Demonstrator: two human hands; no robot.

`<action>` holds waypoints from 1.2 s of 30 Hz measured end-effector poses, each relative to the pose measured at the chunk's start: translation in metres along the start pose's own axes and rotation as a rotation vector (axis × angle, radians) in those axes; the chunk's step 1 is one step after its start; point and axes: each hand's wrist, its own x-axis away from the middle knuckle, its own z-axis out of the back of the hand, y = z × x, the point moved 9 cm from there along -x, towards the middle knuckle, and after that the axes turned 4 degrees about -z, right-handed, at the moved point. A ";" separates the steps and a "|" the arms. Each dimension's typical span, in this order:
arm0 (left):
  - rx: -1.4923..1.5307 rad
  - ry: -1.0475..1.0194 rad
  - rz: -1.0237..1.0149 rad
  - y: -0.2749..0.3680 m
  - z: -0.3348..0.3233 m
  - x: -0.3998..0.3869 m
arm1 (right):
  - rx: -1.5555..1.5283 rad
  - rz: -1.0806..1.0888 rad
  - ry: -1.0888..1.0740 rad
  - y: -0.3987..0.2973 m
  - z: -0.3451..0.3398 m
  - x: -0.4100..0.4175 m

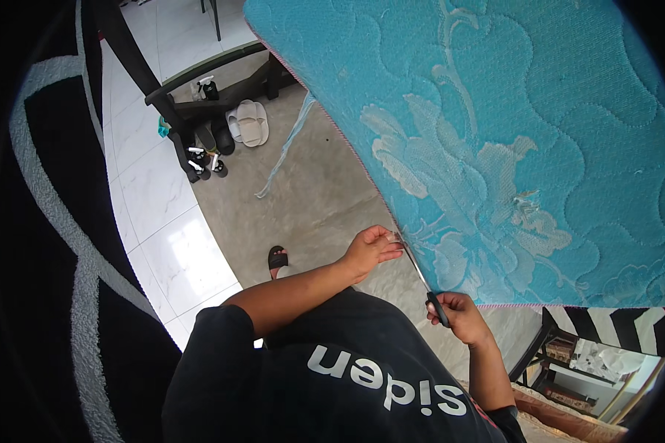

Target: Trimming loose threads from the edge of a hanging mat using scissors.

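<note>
A large turquoise quilted fabric piece with a pale floral pattern and a pink stitched edge spreads across the upper right. My right hand grips the black handles of a pair of scissors near the fabric's lower left corner. The blades lie along the left edge, pointing up towards my left hand. My left hand touches that edge at the blade tips, its fingers bent; whether it pinches a thread or the fabric cannot be told. A loose light blue strip hangs from the edge further up.
Pale slippers, dark slippers and several dark spray bottles stand on the concrete floor by a dark wooden frame. White tiles and a black-and-grey rug lie left. A dark rack stands at the lower right.
</note>
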 end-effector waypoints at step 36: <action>0.059 0.007 -0.081 0.021 0.012 -0.001 | -0.021 0.017 0.010 -0.010 -0.015 -0.014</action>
